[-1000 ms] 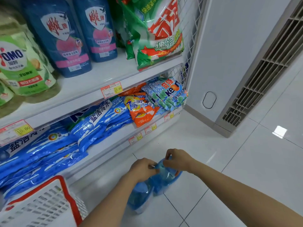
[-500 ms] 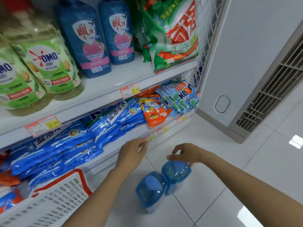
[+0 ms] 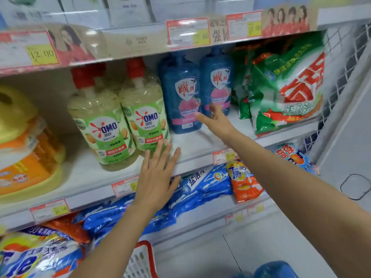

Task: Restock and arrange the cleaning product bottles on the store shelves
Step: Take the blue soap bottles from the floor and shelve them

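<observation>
Two blue bottles with pink labels [image 3: 181, 97] [image 3: 217, 83] stand side by side on the middle shelf [image 3: 192, 145]. My right hand [image 3: 215, 122] reaches up in front of them, fingers spread, holding nothing. My left hand [image 3: 157, 175] is flat and open at the shelf's front edge, just right of two green-labelled OMO bottles [image 3: 101, 125] [image 3: 145, 119] with red caps. Another blue bottle [image 3: 275, 269] stands on the floor at the bottom edge, mostly cut off.
Green detergent bags [image 3: 287, 93] fill the shelf's right end by a wire side grille [image 3: 345, 63]. A yellow-orange jug [image 3: 22, 149] sits at left. Blue and orange powder bags [image 3: 202, 187] lie on the lower shelf. A red-rimmed white basket [image 3: 142, 259] stands below.
Both hands have let go of the blue bottles on the floor and risen to the middle shelf. The view has tilted upward, so the floor bottles are now at the bottom edge.
</observation>
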The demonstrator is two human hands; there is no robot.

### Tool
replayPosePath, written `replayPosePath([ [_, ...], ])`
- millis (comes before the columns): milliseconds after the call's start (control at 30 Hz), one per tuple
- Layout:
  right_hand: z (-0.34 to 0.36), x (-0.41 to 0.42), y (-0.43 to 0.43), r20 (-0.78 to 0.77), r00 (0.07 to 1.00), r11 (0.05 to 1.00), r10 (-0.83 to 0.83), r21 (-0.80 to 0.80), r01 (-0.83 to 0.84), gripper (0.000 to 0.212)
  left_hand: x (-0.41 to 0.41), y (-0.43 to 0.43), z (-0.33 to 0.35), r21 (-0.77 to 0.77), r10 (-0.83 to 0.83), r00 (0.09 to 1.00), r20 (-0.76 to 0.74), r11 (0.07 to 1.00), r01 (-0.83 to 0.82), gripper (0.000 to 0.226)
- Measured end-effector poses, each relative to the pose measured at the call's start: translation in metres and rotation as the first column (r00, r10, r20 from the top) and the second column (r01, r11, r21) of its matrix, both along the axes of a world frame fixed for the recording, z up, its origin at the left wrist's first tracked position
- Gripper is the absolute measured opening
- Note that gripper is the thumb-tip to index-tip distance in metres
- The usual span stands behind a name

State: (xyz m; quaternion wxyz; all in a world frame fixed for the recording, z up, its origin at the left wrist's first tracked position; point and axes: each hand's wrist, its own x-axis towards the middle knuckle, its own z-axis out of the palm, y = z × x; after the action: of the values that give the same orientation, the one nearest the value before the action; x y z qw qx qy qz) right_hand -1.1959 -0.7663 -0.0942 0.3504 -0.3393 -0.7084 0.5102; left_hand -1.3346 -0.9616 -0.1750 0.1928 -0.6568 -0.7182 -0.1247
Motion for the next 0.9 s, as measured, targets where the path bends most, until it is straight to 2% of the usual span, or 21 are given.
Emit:
replayPosePath([
  [133, -0.004, -0.039, 0.025, 0.032, 0.999, 0.996, 0.025, -0.089, -0.022, 0.111, 0.002, 0.001, -0.002, 0.022, -0.006, 1.000, 0.019, 1.000, 0.005, 0.073],
  [233, -0.010, -0.056, 0.031, 0.051, 0.996, 0.997, -0.072, 0.017, 0.071, 0.107, 0.001, 0.000, -0.002, 0.025, -0.004, 1.000, 0.024, 1.000, 0.003, 0.073],
  [300, -0.020, -0.061, 0.046, 0.096, 0.986, 0.987, -0.136, 0.093, 0.127, 0.112, 0.001, 0.000, -0.002, 0.025, 0.007, 1.000, 0.022, 1.000, -0.007, 0.073],
  [400, -0.020, -0.061, 0.051, 0.089, 0.983, 0.982, -0.163, 0.109, 0.153, 0.121, 0.001, 0.001, -0.001, 0.008, 0.022, 1.000, 0.014, 1.000, -0.022, 0.072],
  [500, -0.003, -0.055, 0.018, 0.099, 0.978, 0.981, -0.184, 0.075, 0.177, 0.108, 0.002, 0.000, 0.000, -0.013, 0.039, 0.999, 0.006, 0.999, -0.039, 0.072],
  [600, -0.003, -0.051, 0.009, 0.089, 0.967, 0.967, -0.239, 0.112, 0.229, 0.101, 0.002, -0.002, 0.003, -0.020, 0.032, 0.999, 0.014, 0.999, -0.032, 0.071],
  [667, 0.001, -0.046, 0.004, 0.071, 0.965, 0.965, -0.252, 0.089, 0.246, 0.102, 0.002, -0.003, 0.005, -0.029, 0.027, 0.999, 0.026, 0.999, -0.026, 0.071],
  [767, 0.007, -0.035, 0.003, 0.031, 0.963, 0.961, -0.268, -0.069, 0.269, 0.116, 0.001, -0.003, 0.007, -0.064, 0.029, 0.999, 0.046, 0.998, -0.026, 0.071],
  [833, 0.014, -0.022, -0.002, 0.043, 0.968, 0.958, -0.248, -0.137, 0.251, 0.102, 0.002, -0.005, 0.011, -0.080, 0.025, 0.997, 0.070, 0.997, -0.019, 0.070],
  [900, 0.020, -0.008, -0.007, 0.011, 0.985, 0.967, -0.174, -0.185, 0.173, 0.075, 0.004, -0.007, 0.015, -0.082, -0.004, 0.988, 0.155, 0.997, 0.016, 0.067],
])
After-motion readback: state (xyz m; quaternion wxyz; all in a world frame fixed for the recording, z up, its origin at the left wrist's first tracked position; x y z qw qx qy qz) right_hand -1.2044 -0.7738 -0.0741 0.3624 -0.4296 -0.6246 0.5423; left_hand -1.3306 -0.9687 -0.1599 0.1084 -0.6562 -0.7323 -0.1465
